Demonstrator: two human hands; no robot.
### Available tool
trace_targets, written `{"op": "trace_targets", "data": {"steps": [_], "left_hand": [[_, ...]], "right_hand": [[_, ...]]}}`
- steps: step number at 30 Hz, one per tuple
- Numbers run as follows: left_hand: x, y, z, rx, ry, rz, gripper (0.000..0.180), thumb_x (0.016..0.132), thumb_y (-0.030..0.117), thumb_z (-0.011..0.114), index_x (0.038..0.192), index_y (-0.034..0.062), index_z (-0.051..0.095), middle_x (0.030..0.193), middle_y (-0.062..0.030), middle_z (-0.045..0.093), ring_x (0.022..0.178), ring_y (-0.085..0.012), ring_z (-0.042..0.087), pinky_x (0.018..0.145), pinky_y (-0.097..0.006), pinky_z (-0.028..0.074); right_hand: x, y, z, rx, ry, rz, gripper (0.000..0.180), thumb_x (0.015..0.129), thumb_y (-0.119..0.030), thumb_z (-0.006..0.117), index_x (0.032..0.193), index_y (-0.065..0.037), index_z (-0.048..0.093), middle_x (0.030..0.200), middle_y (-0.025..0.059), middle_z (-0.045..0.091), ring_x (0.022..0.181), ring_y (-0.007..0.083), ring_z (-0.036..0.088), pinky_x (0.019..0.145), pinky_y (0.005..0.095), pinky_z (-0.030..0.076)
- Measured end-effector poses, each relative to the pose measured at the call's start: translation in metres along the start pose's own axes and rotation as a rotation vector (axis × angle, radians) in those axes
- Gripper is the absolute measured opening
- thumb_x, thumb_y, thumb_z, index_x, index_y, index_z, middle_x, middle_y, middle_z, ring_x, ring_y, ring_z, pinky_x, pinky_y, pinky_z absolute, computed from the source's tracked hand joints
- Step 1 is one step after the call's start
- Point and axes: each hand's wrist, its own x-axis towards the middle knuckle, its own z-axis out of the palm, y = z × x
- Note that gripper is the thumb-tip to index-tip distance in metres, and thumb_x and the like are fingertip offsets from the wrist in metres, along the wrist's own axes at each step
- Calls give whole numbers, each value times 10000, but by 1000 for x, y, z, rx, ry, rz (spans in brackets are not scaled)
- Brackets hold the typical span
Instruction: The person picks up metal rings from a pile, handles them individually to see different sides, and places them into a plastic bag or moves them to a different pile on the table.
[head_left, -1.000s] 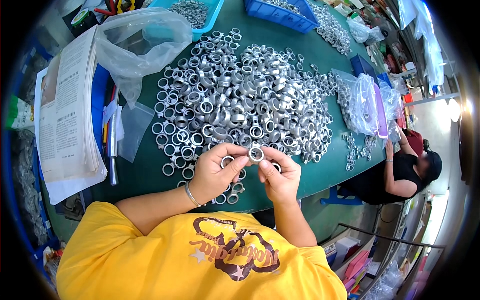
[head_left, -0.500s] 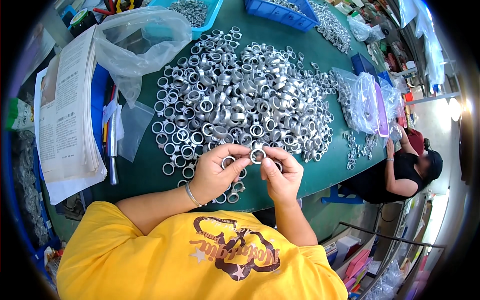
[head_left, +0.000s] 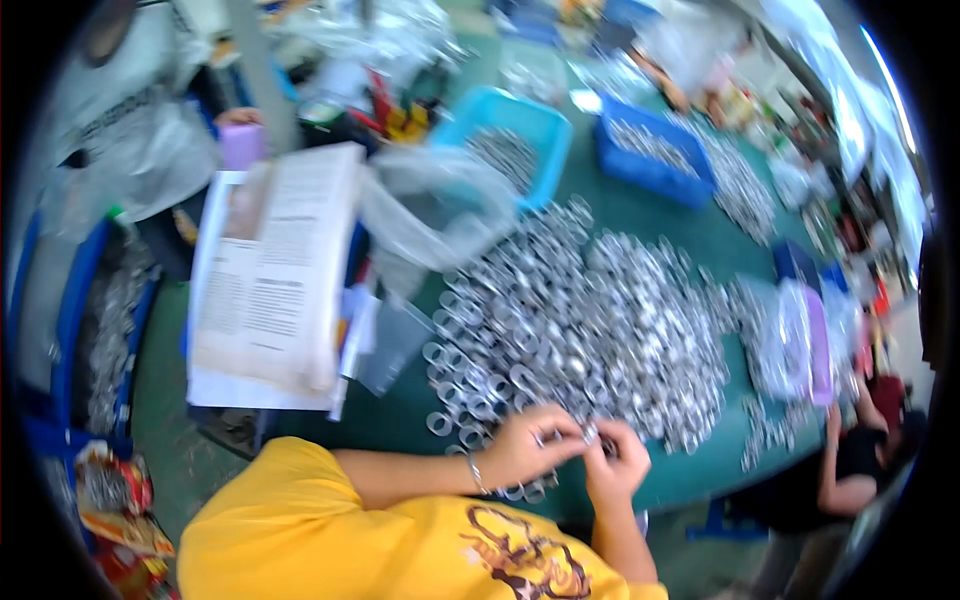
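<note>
Just in front of my chest, my left hand [head_left: 532,447] and my right hand [head_left: 616,466] meet at their fingertips. Pinched between them is a small silvery metal ring [head_left: 590,434], smeared by motion, so its details are lost. Both hands are closed, thumbs against fingers. Directly beyond them spreads a large heap of similar metal rings [head_left: 600,310] on the green tabletop [head_left: 400,440]. A few loose rings lie under and beside my left hand.
Left of the heap lie a stack of printed sheets [head_left: 275,290] and a clear plastic bag [head_left: 440,215]. Farther back stand a turquoise tray [head_left: 555,165] and a blue bin [head_left: 655,180], both holding metal parts. At the right, a person [head_left: 850,470] sits near bagged parts [head_left: 785,345].
The view has swung up and left, so the whole scene sits lower and farther right, and blurred. My hands still pinch the ring, which no longer faces me as a full circle.
</note>
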Motion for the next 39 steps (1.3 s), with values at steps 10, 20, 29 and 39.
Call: {"op": "trace_targets", "data": {"steps": [10, 20, 29, 39], "left_hand": [[2, -38, 17, -350, -43, -122, 244, 872, 38, 479, 1116, 51, 463, 882, -21, 525, 732, -76, 542, 590, -204, 458], [6, 12, 9, 207, 142, 498, 247, 847, 21, 505, 1093, 39, 516, 1016, -127, 569, 952, -268, 561, 810, -374, 447], [-7, 13, 1, 304, 220, 611, 342, 846, 79, 553, 1166, 22, 448, 1162, -154, 488, 1122, -321, 454, 985, -403, 333], [6, 10, -10, 326, 223, 329, 239, 801, 27, 572, 1036, 8, 537, 1046, -148, 556, 980, -301, 531, 890, -367, 402]], "right_hand": [[32, -6, -9, -407, -42, -156, 195, 808, -74, 624, 982, 14, 636, 831, 135, 644, 754, 262, 603, 718, 352, 477], [30, 3, -13, 808, -569, 631, 293, 927, -286, 463, 1030, -41, 587, 784, 45, 595, 646, 93, 541, 521, 210, 435], [-4, 0, -54, 1295, -426, 705, 315, 958, -360, 371, 780, -111, 445, 640, 13, 413, 450, 106, 345, 374, 215, 287], [-95, 87, -190, 1333, 397, 726, 328, 968, -377, 334, 780, -128, 434, 553, 0, 346, 419, 88, 312, 327, 218, 221]]}}
